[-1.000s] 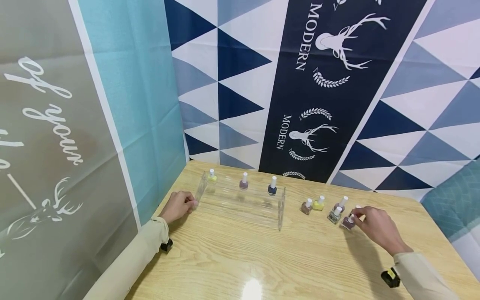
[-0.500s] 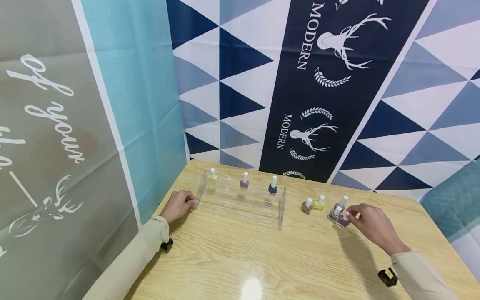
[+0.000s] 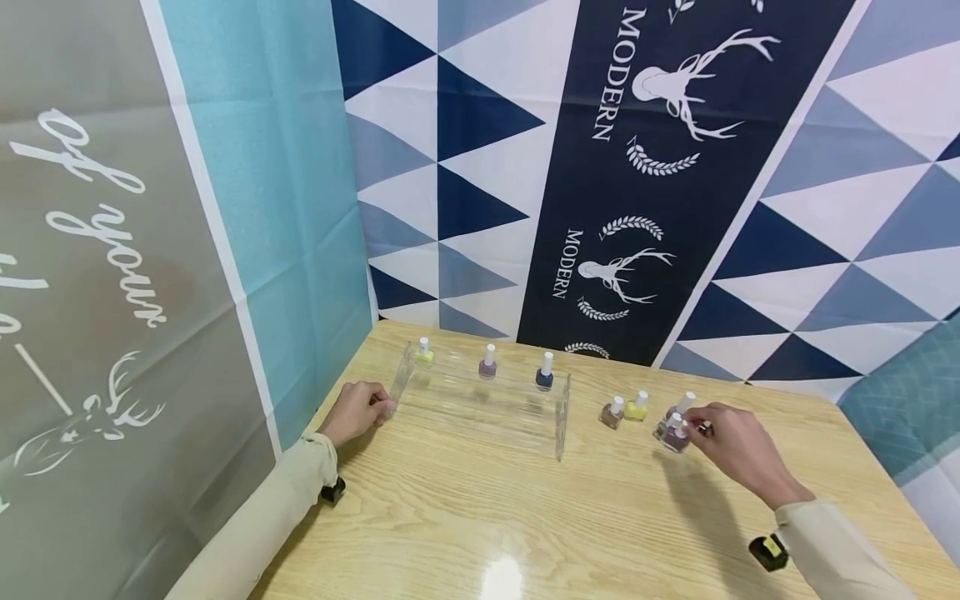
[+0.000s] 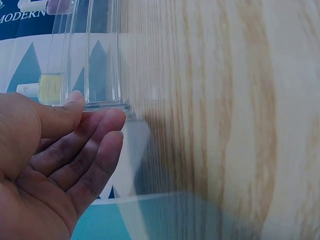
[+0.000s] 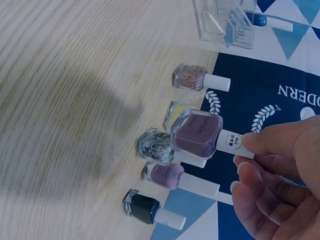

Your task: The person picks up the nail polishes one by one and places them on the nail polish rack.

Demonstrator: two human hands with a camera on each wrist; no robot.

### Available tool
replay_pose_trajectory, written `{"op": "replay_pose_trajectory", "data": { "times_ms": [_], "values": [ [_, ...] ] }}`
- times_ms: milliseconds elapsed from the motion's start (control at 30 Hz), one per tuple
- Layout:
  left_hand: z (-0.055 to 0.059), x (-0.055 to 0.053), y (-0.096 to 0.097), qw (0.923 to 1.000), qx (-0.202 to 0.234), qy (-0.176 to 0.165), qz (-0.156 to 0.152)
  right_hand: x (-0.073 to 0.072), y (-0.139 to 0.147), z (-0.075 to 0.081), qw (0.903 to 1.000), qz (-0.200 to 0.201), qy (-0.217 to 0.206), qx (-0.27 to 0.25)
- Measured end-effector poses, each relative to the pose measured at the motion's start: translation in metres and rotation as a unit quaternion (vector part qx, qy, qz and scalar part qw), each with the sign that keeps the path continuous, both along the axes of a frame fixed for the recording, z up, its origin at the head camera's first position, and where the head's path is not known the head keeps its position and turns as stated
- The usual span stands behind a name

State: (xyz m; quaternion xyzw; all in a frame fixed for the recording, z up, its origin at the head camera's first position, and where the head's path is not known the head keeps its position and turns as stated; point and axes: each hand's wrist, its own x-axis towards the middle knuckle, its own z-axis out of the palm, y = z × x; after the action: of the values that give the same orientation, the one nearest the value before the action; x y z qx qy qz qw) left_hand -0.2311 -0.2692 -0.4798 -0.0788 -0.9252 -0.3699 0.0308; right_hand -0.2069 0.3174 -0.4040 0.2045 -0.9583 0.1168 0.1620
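Note:
Pinched by its white cap in my right hand (image 3: 742, 450) is a mauve nail polish bottle (image 5: 197, 132), tilted above the table and overlapping other bottles in the right wrist view. My left hand (image 3: 358, 412) grips the left end panel of a clear stepped display rack (image 4: 102, 55), thumb on one side and fingers on the other. On the rack's back tier stand a yellow bottle (image 3: 424, 355), a mauve bottle (image 3: 488, 367) and a navy bottle (image 3: 544, 378). Close under the right hand are a speckled bottle (image 5: 154, 145), a lilac bottle (image 5: 167, 175) and a dark bottle (image 5: 142, 207).
Between the rack and the right-hand group stand a glittery brown polish bottle (image 3: 611, 414) and another yellow polish bottle (image 3: 636, 408). A patterned cloth backdrop (image 3: 480, 200) rises behind the wooden table (image 3: 465, 517), with a grey and teal cloth (image 3: 277, 217) along the left.
My right hand has moved left with the mauve bottle, which now overlaps the speckled bottle in the head view. The left hand and the rack stay in place.

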Motion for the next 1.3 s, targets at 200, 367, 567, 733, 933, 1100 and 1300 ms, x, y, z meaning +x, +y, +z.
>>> {"op": "replay_pose_trajectory", "data": {
  "times_ms": [200, 367, 567, 733, 933, 1100, 1300],
  "values": [
    [-0.002, 0.0, -0.001, 1.0, 0.004, 0.001, 0.001, -0.002, -0.006, 0.0, 0.9999, 0.012, 0.001, 0.007],
    [-0.003, -0.002, -0.001, 1.0, 0.008, 0.0, 0.0, -0.002, -0.011, 0.003, 0.9998, 0.016, -0.006, 0.005],
    [-0.003, -0.002, -0.001, 1.0, 0.006, 0.001, -0.001, -0.004, -0.017, 0.005, 0.9998, 0.02, -0.004, 0.0],
    [-0.004, -0.003, -0.001, 1.0, 0.005, -0.002, 0.003, -0.005, -0.021, 0.004, 0.9996, 0.028, 0.002, 0.002],
    [-0.003, -0.003, 0.001, 1.0, 0.0, -0.001, 0.006, -0.007, -0.026, 0.006, 0.9993, 0.036, 0.002, 0.005],
    [-0.002, -0.003, 0.001, 1.0, -0.002, 0.0, 0.004, -0.008, -0.03, 0.01, 0.9994, 0.036, 0.0, 0.005],
    [-0.002, -0.003, 0.0, 1.0, 0.001, -0.007, 0.006, -0.008, -0.034, 0.01, 0.9994, 0.034, -0.007, 0.002]
  ]
}}
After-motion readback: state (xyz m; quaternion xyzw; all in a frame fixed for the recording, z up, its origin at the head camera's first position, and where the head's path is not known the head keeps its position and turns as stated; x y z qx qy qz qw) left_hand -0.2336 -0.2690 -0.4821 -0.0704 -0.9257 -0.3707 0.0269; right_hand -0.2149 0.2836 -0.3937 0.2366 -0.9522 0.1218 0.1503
